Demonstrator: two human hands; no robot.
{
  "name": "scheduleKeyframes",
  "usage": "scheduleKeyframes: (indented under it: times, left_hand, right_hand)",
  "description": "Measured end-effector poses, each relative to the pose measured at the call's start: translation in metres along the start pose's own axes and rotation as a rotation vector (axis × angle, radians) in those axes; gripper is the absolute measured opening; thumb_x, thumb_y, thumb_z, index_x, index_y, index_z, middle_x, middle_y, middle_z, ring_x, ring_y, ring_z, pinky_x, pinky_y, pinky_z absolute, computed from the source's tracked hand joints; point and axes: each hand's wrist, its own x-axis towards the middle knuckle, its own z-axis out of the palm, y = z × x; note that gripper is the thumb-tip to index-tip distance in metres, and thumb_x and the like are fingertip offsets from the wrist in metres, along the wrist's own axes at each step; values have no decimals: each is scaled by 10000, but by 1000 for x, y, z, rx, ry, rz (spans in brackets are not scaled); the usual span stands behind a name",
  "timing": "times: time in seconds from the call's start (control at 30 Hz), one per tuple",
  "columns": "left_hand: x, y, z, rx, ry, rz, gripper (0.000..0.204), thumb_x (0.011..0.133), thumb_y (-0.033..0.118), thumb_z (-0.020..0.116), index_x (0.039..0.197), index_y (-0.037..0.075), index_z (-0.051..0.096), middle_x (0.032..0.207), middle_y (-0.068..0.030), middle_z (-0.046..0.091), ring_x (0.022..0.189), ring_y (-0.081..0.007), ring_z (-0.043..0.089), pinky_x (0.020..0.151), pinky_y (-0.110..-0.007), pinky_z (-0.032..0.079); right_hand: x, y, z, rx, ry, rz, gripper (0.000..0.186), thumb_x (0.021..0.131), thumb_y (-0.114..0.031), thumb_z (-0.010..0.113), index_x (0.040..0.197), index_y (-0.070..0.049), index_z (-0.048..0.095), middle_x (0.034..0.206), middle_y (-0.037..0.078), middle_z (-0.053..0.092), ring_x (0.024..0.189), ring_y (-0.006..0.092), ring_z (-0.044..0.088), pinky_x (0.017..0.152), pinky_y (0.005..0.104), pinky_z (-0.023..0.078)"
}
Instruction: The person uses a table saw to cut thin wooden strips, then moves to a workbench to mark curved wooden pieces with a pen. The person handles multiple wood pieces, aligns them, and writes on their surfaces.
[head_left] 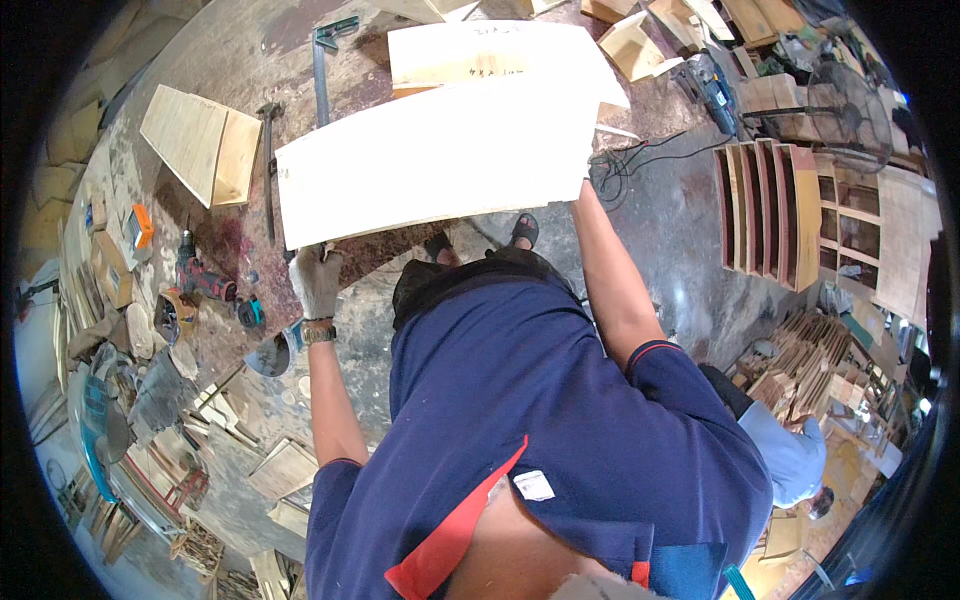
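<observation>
I hold a large pale plywood board flat in front of me, above a stained workbench. My left hand, in a grey work glove with a watch at the wrist, grips the board's near left corner. My right hand is hidden behind the board's right edge; only the bare forearm shows, reaching up to that edge. A second pale board lies on the bench just beyond the one I hold.
On the bench lie a hammer, a metal square, a folded wooden panel and a red drill. A wooden shelf unit, a fan and stacked wood offcuts stand right. Another person crouches at lower right.
</observation>
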Motion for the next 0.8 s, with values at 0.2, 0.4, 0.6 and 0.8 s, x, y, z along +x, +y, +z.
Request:
scheduleKeyframes:
  times: [0.2, 0.4, 0.6, 0.8]
  left_hand:
    - [-4, 8, 1, 17, 8, 17, 219, 815, 84, 694, 968, -46, 607, 729, -74, 621, 651, -139, 472, 587, -342, 442]
    - [-2, 7, 2, -76, 18, 56, 223, 831, 81, 707, 1001, -28, 613, 710, -67, 607, 664, -124, 462, 601, -329, 446]
    - [-3, 18, 4, -6, 51, 33, 202, 833, 49, 745, 948, -30, 599, 672, -43, 540, 655, -124, 426, 588, -322, 429]
    - [-3, 34, 2, 143, 53, 102, 147, 834, 11, 695, 957, -41, 634, 729, -35, 618, 674, -112, 515, 593, -311, 457]
  right_hand:
    - [3, 8, -3, 28, 1, -25, 342, 1031, -139, 553, 1331, 24, 561, 1207, 70, 651, 1052, 139, 612, 911, 279, 507]
    - [7, 14, -8, 61, 3, -48, 344, 1032, -112, 541, 1349, 19, 549, 1245, 75, 639, 1082, 147, 610, 933, 281, 505]
    - [10, 19, -8, 102, -11, -73, 350, 1032, -85, 528, 1367, 14, 537, 1282, 81, 627, 1111, 155, 609, 955, 284, 504]
    - [13, 29, -11, 60, 10, -58, 338, 1018, -42, 526, 1353, 0, 548, 1246, 78, 639, 1100, 164, 617, 928, 289, 529]
